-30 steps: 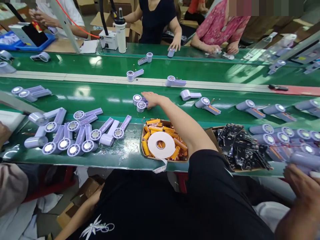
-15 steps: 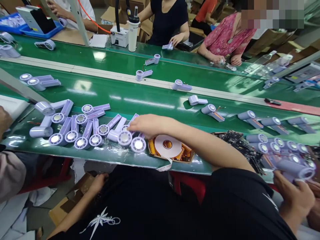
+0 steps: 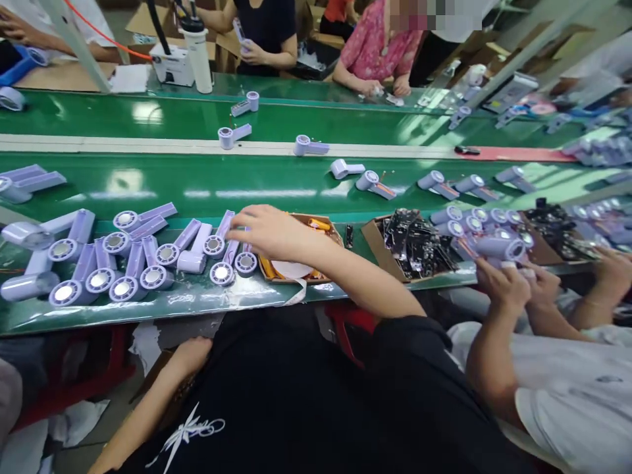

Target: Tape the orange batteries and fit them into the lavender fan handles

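Note:
My right hand (image 3: 261, 230) reaches over the green bench, with its fingers bent above the handles of purple fans (image 3: 222, 273). Whether its fingertips hold anything is hidden. Under my right wrist lies a cardboard tray (image 3: 336, 230) with orange parts (image 3: 319, 224) and a roll of white tape (image 3: 291, 270), partly covered by my arm. Low on the left, below the bench edge, my left hand (image 3: 192, 355) is curled near my body, its fingers mostly out of sight. More purple fans (image 3: 123, 288) lie in a cluster left of my right hand.
A box of black circuit boards (image 3: 417, 243) stands right of the tray. Beyond the bench runs a green conveyor (image 3: 197, 174) bearing several purple fans (image 3: 375, 184). A co-worker's hands (image 3: 508, 283) hold a fan at the right. Other people sit across the line.
The view has shifted right, so the bench and fans appear further left. My right hand has lifted slightly off the fans, and its fingers look more spread. My left hand stays low.

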Tool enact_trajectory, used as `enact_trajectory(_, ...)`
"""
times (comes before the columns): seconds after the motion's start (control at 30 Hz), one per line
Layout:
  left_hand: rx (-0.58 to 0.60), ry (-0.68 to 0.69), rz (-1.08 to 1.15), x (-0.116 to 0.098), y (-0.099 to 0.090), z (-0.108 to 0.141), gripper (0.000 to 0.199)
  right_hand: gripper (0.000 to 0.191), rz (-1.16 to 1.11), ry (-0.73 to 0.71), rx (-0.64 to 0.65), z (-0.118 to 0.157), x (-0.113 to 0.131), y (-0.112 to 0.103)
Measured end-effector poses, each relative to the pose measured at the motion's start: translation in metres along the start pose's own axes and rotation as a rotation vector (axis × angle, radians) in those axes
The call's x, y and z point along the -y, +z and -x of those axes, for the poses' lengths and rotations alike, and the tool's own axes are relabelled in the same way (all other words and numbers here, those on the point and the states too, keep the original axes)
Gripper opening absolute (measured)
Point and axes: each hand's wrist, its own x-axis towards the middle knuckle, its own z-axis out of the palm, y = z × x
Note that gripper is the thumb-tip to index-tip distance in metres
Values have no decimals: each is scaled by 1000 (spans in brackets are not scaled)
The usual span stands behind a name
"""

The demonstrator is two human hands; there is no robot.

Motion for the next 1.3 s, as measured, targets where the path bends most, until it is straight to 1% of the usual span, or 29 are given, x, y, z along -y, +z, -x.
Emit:
enact_trajectory(0.07,-46,171,-43,-29,-23,7,31,30,-147,238,-209,57,6,-16)
enact_trajectory(0.1,-120,306,-72,-48,-37,7,34,29,-211,390,-329,87,13,-15)
enact_trajectory(0.13,-224,463,-109,-69,-52,5,35,34,-257,519,-425,115,23,-9)
enact_trajectory(0.17,-357,627,-168,-91,-68,-1,35,43,-297,624,-482,139,35,4)
enact_trajectory(0.2,-486,769,-246,-114,-83,-11,32,51,-332,728,-489,157,48,21)
enact_trajectory(0.23,-578,878,-336,-136,-98,-23,31,55,-363,835,-475,170,62,40)
enact_trajectory(0.27,-620,942,-433,-156,-111,-37,32,54,-383,954,-445,177,75,61)
enact_trajectory(0.33,-607,981,-603,-186,-130,-65,41,45,-450,1148,-354,177,96,95)
enact_trajectory(0.37,-578,973,-666,-195,-136,-76,48,43,-510,1190,-319,173,102,107)
enact_trajectory(0.4,-552,960,-709,-201,-140,-84,53,42,-585,1183,-305,168,106,114)
enact_trajectory(0.43,-534,950,-735,-203,-143,-90,58,45,-665,1132,-319,164,107,116)
enact_trajectory(0.5,-522,950,-753,-200,-147,-92,62,55,-793,953,-408,160,108,111)
enact_trajectory(0.57,-570,962,-734,-191,-151,-86,52,57,-860,759,-482,162,107,99)
enact_trajectory(0.6,-616,970,-711,-186,-153,-82,45,54,-876,672,-476,164,106,91)
enact_trajectory(0.67,-726,998,-642,-178,-156,-72,38,49,-890,514,-344,171,102,77)
enact_trajectory(0.73,-819,1051,-568,-171,-156,-63,38,42,-912,402,-122,179,90,63)
enact_trajectory(0.77,-850,1082,-535,-169,-155,-58,38,36,-927,381,-27,183,80,56)
enact_trajectory(0.8,-872,1107,-504,-168,-153,-55,38,30,-929,399,23,188,69,49)
enact_trajectory(0.83,-890,1123,-475,-167,-152,-51,38,28,-899,470,20,192,56,42)
enact_trajectory(0.87,-905,1128,-448,-166,-150,-49,39,31,-826,588,-20,195,42,36)
enact_trajectory(0.93,-934,1117,-408,-165,-147,-47,42,35,-568,926,-118,198,19,28)
enact_trajectory(0.97,-951,1106,-398,-165,-147,-47,44,35,-436,1090,-128,198,10,27)
enact_trajectory(1.0,-967,1095,-395,-164,-147,-48,46,36,-344,1217,-94,197,5,29)
enact_trajectory(1.03,-979,1088,-398,-164,-147,-49,48,37,-301,1298,-35,195,2,33)
enact_trajectory(1.1,-987,1082,-413,-165,-147,-52,47,38,-313,1343,45,193,3,46)
enact_trajectory(1.13,-986,1082,-421,-165,-147,-54,46,38,-336,1330,29,193,5,54)
enact_trajectory(1.17,-985,1082,-428,-165,-147,-55,44,39,-353,1308,-36,195,8,62)
enact_trajectory(1.2,-985,1082,-434,-166,-147,-57,43,40,-359,1280,-148,197,11,69)
enact_trajectory(1.3,-983,1092,-457,-169,-146,-60,43,45,-297,1158,-607,204,17,80)
